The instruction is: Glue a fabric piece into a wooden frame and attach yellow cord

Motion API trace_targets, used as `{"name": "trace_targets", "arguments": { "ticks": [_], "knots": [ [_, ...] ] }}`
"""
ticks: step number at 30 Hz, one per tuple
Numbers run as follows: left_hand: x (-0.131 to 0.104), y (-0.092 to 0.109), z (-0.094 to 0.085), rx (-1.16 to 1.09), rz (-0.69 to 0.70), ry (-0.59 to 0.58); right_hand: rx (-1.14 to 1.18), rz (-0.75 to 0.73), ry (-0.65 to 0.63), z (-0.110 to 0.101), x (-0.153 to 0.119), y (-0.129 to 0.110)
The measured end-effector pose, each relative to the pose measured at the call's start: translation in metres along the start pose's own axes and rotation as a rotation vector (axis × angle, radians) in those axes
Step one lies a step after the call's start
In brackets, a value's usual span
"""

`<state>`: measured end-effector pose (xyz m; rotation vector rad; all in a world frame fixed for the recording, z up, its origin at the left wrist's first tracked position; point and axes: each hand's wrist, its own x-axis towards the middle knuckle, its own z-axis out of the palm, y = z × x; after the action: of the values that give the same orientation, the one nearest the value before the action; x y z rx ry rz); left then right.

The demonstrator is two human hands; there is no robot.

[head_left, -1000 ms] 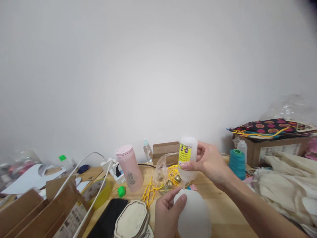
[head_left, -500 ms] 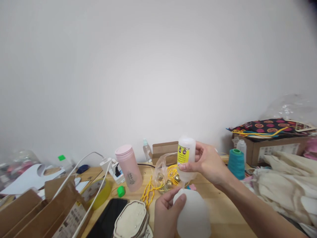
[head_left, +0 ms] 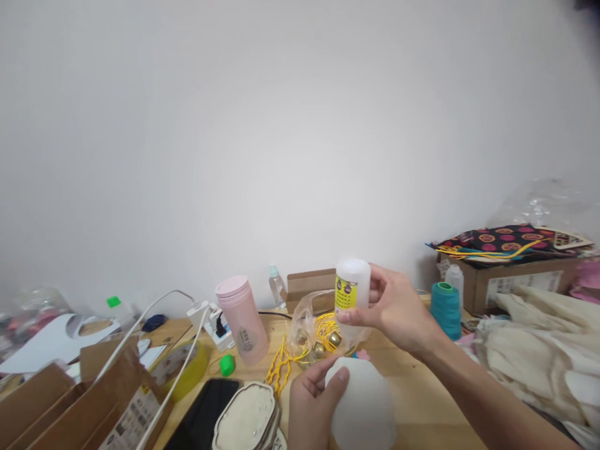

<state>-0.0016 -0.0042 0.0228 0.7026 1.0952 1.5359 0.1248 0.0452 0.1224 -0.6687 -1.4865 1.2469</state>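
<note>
My right hand [head_left: 394, 309] grips a translucent bottle [head_left: 359, 290] with a yellow label, turned upside down. Its lower end points down at the top edge of a white rounded sheet [head_left: 363, 406]; whether they touch is hard to tell. My left hand [head_left: 316, 400] pinches that sheet at its upper left edge, thumb on top. Just behind the hands lie yellow cords [head_left: 282, 365] and gold bells [head_left: 319, 350], partly in a clear plastic bag. A small pink flower-shaped piece [head_left: 363, 355] shows behind the sheet.
Left of my hands are a stack of cream plaques [head_left: 246, 415], a black phone [head_left: 206, 412], a green cap [head_left: 227, 365], a pink tumbler [head_left: 244, 322] and an open carton [head_left: 94, 406]. A teal thread spool [head_left: 445, 310] and cream cloth [head_left: 529, 350] stand right.
The whole view has shifted very slightly. Both hands keep their grips, and the bottle stays inverted above the sheet with hardly any movement.
</note>
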Motion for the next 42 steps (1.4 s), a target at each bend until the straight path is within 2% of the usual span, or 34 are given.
{"name": "trace_targets", "arguments": {
  "ticks": [9, 14, 19, 24, 27, 29, 31, 33, 36, 39, 42],
  "knots": [
    [-0.002, 0.002, 0.001, -0.013, 0.006, -0.025, 0.088, 0.031, -0.068, 0.006, -0.002, -0.001],
    [-0.004, 0.003, 0.004, 0.017, 0.054, -0.022, 0.042, 0.025, -0.061, 0.006, 0.0, 0.004],
    [-0.007, 0.006, 0.009, 0.084, 0.147, -0.038, -0.061, -0.103, 0.113, 0.0, 0.003, 0.006],
    [-0.007, 0.005, 0.006, 0.092, 0.248, -0.041, 0.124, -0.159, 0.354, -0.015, 0.009, 0.002],
    [-0.005, 0.001, 0.003, 0.072, 0.257, -0.082, 0.352, -0.05, 0.363, -0.028, 0.008, 0.004],
    [-0.003, -0.002, 0.001, 0.065, 0.268, -0.112, 0.462, 0.08, 0.291, -0.037, 0.003, 0.01],
    [-0.002, -0.003, -0.001, 0.067, 0.28, -0.133, 0.465, 0.23, 0.219, -0.047, -0.005, 0.019],
    [-0.002, -0.004, -0.001, 0.073, 0.286, -0.146, 0.274, 0.371, 0.159, -0.058, -0.014, 0.028],
    [-0.003, -0.002, -0.001, 0.097, 0.3, -0.174, -0.284, 0.48, 0.012, -0.076, -0.018, 0.035],
    [-0.003, -0.001, -0.002, 0.129, 0.317, -0.194, -0.661, 0.424, -0.128, -0.09, -0.008, 0.033],
    [-0.001, -0.002, -0.005, 0.147, 0.321, -0.212, -0.874, 0.241, -0.156, -0.083, 0.008, 0.035]
  ]
}}
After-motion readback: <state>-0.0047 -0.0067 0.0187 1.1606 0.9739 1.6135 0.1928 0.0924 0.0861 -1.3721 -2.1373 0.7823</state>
